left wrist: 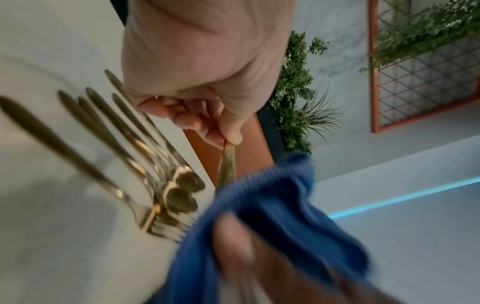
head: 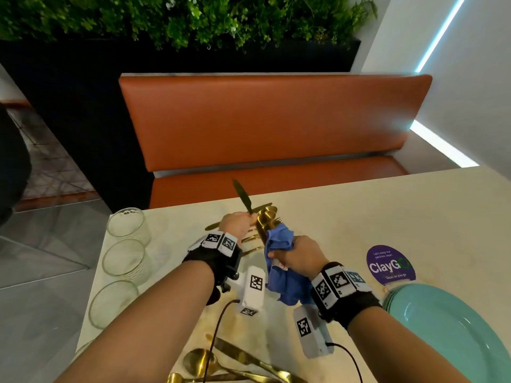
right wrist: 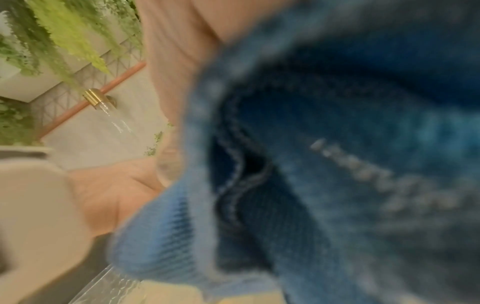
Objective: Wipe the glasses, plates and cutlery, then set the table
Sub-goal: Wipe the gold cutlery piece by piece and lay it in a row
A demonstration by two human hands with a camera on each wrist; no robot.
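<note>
1. Two hands meet above the cream bench (head: pixel 345 217); the left hand (head: pixel 238 224) pinches the handle end of a gold piece of cutlery (head: pixel 243 197), which slants up and away from the hand toward the orange seat (head: pixel 276 117).
2. The right hand (head: pixel 300 257) is clenched round a blue cloth (head: pixel 279 261), just beside the left hand; the cloth's upper fold touches a cluster of gold forks and spoons (head: pixel 266 217) lying on the bench.
3. The head view alone shows three clear glasses (head: pixel 125 261) in a row along the bench edge on the left hand's outer side, a teal plate (head: pixel 453 335) on the far side of the right hand, and a purple sticker (head: pixel 390 265) between that plate and the cloth.
4. More gold cutlery (head: pixel 235 360) lies at the near bench edge, below both wrists, seen only from the head.
5. The left wrist view shows what the head view hides: thumb and fingers (left wrist: pixel 207 127) closing on a gold stem, whose lower part runs into the cloth, with the fork and spoon handles fanned on the bench beside it.
6. The right wrist view is mostly filled by blurred blue cloth pressed against the palm; which piece it wraps cannot be told there.
</note>
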